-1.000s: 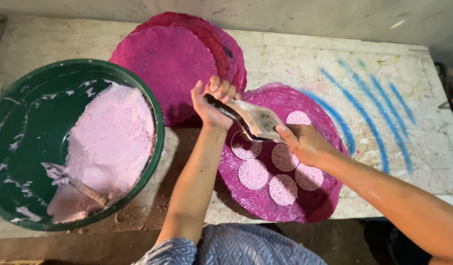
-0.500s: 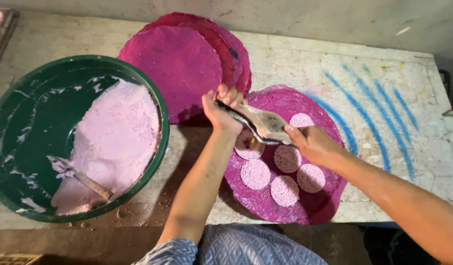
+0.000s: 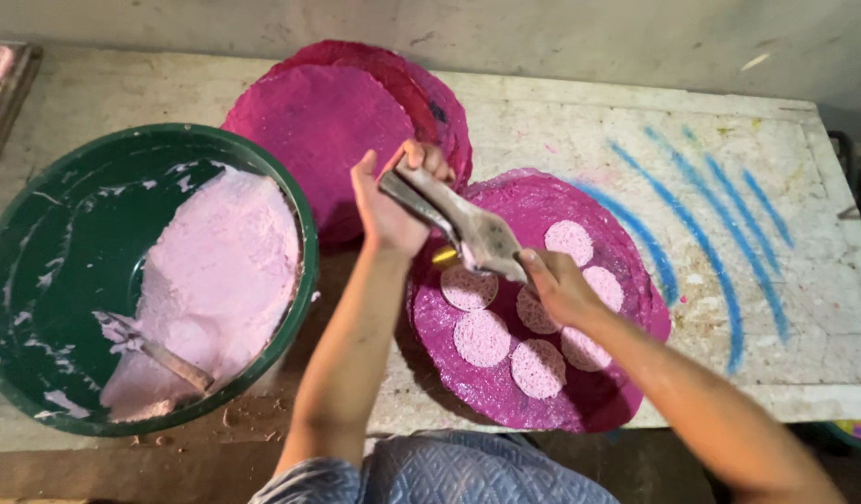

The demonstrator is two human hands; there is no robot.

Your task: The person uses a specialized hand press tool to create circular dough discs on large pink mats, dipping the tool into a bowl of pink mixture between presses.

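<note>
At the bench's left end sits a round green plastic basin (image 3: pixel 39 243), its inner wall smeared with pale streaks. A thick, grainy pink paste (image 3: pixel 216 280) fills its right half, and a metal spoon (image 3: pixel 155 353) coated in the paste lies in it near the front. Behind, toward the bench's back edge, a stack of round magenta mats (image 3: pixel 328 131) with a rough, fibrous surface lies flat. The bench (image 3: pixel 561 121) is worn pale stone, scratched and stained, with curved blue streaks (image 3: pixel 692 224) painted across its right part.

The left hand (image 3: pixel 388 210) is closed around the handle end of a flat metal scoop (image 3: pixel 463 224), crusted with dried paste and held slantwise above the bench. The right hand (image 3: pixel 556 285) touches the scoop's wider lower end with its fingers curled against the blade. Under both hands, at the front edge, lies another round magenta mat (image 3: pixel 598 392), carrying six flat pale-pink discs (image 3: pixel 485 338) with a porous, spongy texture, set close together but apart.
</note>
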